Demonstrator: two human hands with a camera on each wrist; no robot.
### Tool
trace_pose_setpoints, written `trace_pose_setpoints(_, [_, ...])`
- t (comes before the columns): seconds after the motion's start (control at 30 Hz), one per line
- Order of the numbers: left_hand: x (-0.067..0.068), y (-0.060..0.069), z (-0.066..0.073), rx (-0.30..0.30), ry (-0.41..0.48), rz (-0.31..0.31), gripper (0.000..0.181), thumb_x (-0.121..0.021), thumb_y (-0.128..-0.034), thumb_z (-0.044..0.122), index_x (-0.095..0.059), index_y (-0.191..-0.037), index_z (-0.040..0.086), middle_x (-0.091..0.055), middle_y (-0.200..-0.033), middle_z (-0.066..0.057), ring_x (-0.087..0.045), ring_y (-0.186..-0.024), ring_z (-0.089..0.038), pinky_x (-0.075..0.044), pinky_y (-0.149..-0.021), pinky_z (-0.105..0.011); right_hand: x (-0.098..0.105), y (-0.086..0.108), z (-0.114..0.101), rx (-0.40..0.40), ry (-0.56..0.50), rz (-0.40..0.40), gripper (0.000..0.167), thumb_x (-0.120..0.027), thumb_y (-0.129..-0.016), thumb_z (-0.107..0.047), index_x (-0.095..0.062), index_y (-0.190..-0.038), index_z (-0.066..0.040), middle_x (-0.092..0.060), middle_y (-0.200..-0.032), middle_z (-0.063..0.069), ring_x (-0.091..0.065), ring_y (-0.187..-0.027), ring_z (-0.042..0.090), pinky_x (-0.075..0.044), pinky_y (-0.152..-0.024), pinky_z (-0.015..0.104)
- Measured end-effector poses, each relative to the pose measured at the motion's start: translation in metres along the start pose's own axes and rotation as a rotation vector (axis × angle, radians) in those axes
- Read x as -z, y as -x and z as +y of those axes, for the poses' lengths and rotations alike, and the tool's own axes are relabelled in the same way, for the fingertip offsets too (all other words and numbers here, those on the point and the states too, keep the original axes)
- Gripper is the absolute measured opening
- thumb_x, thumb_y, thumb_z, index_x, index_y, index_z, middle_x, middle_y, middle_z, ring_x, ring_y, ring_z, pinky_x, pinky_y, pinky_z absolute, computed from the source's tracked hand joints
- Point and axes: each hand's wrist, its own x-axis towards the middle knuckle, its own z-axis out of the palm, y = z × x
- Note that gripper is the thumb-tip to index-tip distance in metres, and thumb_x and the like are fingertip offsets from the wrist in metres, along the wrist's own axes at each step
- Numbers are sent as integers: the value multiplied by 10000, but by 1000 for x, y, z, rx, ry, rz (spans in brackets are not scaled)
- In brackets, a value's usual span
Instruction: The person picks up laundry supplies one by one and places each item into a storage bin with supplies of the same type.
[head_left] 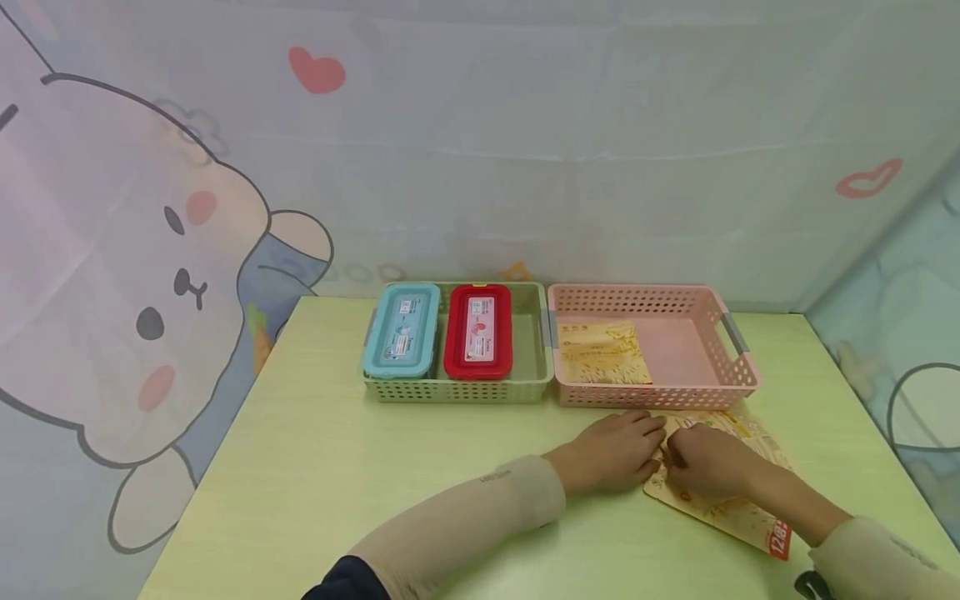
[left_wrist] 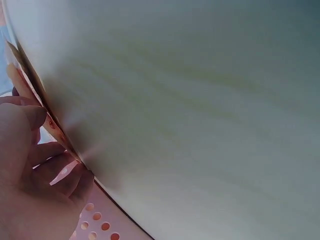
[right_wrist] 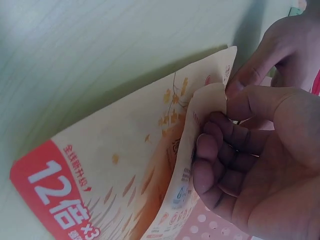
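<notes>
A flat yellow-beige packaging pouch (head_left: pixel 738 518) with a red printed corner lies slantwise on the table, in front of the pink basket. My left hand (head_left: pixel 617 450) pinches its left end between thumb and fingers. Close beside it, my right hand (head_left: pixel 708 461) grips the same end with curled fingers. The right wrist view shows the pouch (right_wrist: pixel 112 165) with one layer folded up at my right fingers (right_wrist: pixel 205 175), and the left hand's thumb just behind. Seen edge-on, the pouch makes a thin strip in the left wrist view. My hands hide part of the pouch's end.
The pink basket (head_left: pixel 686 389) holds a yellow sachet (head_left: pixel 603 354) on its left side. Left of it stands a green basket (head_left: pixel 465 392) with a blue-lidded box (head_left: pixel 402 329) and a red-lidded box (head_left: pixel 457 332). A printed cloth (head_left: pixel 562 167) hangs behind the table.
</notes>
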Motion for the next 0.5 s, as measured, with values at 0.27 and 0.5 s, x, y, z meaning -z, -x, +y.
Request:
trace_pose_setpoints(0.27, [1,0,-1,-9,12,5,534,-416,-1135,455,-463,-1610,216,-371,-1684,84,-327,-1547,-115,-272,-1235,-229,5,3,-2,25,-10,-19,216,-708,-926,-105,-563,-783,-177,-499,-668,-104,-419,-598,53,-375,-583,270])
trace_pose_setpoints(0.5, [3,1,0,-18,-2,5,508,-444,-1132,436,-480,-1600,242,-388,-1673,114,-339,-1545,-124,-306,-1223,-240,9,4,-2,76,-168,-99,324,-707,-917,-76,-473,-718,-181,-374,-605,-130,-320,-523,7,-313,-525,224])
